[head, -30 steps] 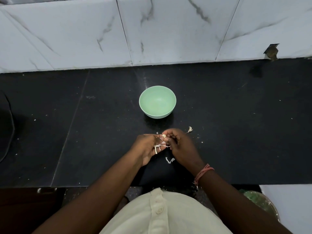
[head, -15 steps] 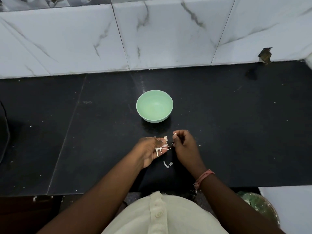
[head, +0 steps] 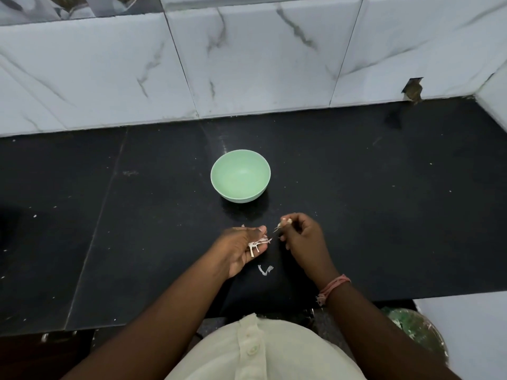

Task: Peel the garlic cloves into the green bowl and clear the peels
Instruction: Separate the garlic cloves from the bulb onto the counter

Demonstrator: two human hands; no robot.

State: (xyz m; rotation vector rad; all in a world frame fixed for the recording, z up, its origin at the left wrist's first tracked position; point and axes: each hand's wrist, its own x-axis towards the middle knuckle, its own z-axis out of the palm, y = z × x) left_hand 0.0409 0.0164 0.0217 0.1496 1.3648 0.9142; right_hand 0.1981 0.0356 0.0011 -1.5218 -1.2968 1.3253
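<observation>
Hands have drawn apart since a second ago: then they met over one clove, now a clear gap shows between them, and the loose peel that lay right of the hands near the bowl is no longer visible.

Nearest, at lower centre, a curl of peel (head: 265, 270) lies on the black counter (head: 384, 215), just below the gap between the hands. Left hand (head: 242, 246) sits palm partly up, fingers loosely curled around a clump of papery skins (head: 258, 244); it holds them rather than pinching hard. Right hand (head: 301, 238), a little higher and to the right, has fingers curled in, thumb and fingertips pinching a small pale garlic clove (head: 285, 222) with a shred of skin trailing off toward the left hand. Whether that clove is fully bare I cannot tell; it is too small.

Step in hand, as I judge it: stripping the last skin off this clove. The next move calls for freeing the trailing shred, then carrying the clove up the frame and letting it go over the bowl.

Farther up, at centre, the green bowl (head: 240, 179) stands upright, well apart from both hands, directly above the left one. It looks empty, so the task seems barely begun. Skins in hand and on the counter are yet to be cleared.

Beyond, marble wall tiles (head: 247, 64).
</observation>
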